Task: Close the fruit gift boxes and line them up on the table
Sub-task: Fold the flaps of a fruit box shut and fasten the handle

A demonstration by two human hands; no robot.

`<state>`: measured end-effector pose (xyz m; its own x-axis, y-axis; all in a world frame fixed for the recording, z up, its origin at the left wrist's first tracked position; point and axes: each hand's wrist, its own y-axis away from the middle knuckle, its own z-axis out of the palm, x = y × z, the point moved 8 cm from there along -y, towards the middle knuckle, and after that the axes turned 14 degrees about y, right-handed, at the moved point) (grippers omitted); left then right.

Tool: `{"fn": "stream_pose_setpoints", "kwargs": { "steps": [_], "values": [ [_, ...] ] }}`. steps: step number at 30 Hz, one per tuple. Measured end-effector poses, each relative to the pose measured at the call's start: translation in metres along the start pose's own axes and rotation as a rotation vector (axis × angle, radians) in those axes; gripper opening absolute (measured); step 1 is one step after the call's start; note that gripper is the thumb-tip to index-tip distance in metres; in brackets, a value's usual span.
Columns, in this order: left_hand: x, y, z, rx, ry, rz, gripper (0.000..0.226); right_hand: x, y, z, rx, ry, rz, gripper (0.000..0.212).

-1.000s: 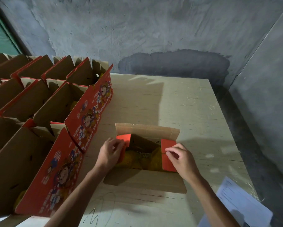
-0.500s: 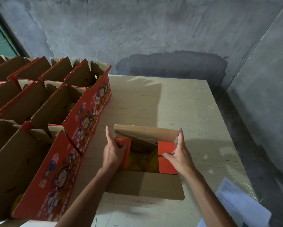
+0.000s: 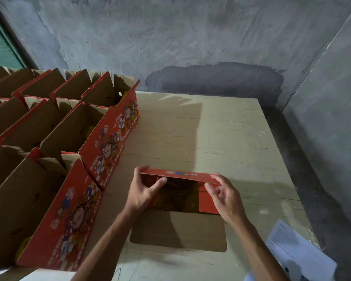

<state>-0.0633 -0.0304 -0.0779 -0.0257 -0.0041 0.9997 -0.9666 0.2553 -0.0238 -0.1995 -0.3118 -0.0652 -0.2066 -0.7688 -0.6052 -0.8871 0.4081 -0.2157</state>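
Fruit gift box (image 3: 208, 201): red outer flaps, plain brown cardboard inner faces; far flap (image 3: 178, 174) red with small blue and white print. Yellow fruit (image 3: 187, 201) inside. Open boxes at left (image 3: 107, 151): red sides, cartoon-face pattern, white lettering, blue-white checks. Bench (image 3: 221, 138): pale wood grain. Wall (image 3: 170, 37): mottled grey. Paper sheet (image 3: 298, 250): white.

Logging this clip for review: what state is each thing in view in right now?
Box: on the table, partly closed; near flap lying open toward the person.
Far flap: folded over the opening, held at both ends.
Side flap: folded inward.
Left hand: grips the far flap's left end.
Right hand: grips its right end.
Boxes at left: open, flaps upright.
Paper: lying flat at the table's edge.
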Motion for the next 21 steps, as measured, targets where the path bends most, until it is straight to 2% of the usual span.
{"fn": "stream_pose_setpoints", "kwargs": {
  "steps": [5, 8, 11, 14, 15, 17, 19, 21],
  "values": [
    [0.003, 0.003, -0.002, 0.06, 0.004, -0.025, 0.072, 0.001, -0.003, 0.005, 0.02, -0.091, 0.056, 0.049],
    [0.008, 0.002, -0.002, 0.073, -0.067, -0.005, 0.079, 0.01, -0.006, 0.009, -0.04, -0.095, 0.178, 0.052],
    [0.007, -0.002, -0.003, 0.082, -0.174, 0.046, 0.084, 0.017, -0.01, 0.005, -0.003, -0.149, 0.311, 0.061],
    [0.007, -0.006, 0.002, 0.043, -0.232, 0.11, 0.069, 0.033, -0.021, 0.003, 0.052, -0.329, 0.508, 0.062],
    [0.006, -0.008, 0.001, 0.056, -0.183, 0.092, 0.06, 0.036, -0.029, 0.003, 0.025, -0.318, 0.536, 0.062],
    [-0.003, -0.015, -0.01, 0.179, -0.025, -0.028, 0.045, 0.042, -0.044, 0.014, -0.132, -0.321, 0.603, 0.059],
    [-0.017, -0.024, -0.022, 0.29, 0.151, -0.23, 0.052, 0.044, -0.053, 0.031, -0.343, -0.348, 0.673, 0.053],
    [-0.03, -0.033, -0.021, 0.225, 0.194, -0.439, 0.068, 0.042, -0.058, 0.037, -0.505, -0.341, 0.674, 0.044]
  ]
}}
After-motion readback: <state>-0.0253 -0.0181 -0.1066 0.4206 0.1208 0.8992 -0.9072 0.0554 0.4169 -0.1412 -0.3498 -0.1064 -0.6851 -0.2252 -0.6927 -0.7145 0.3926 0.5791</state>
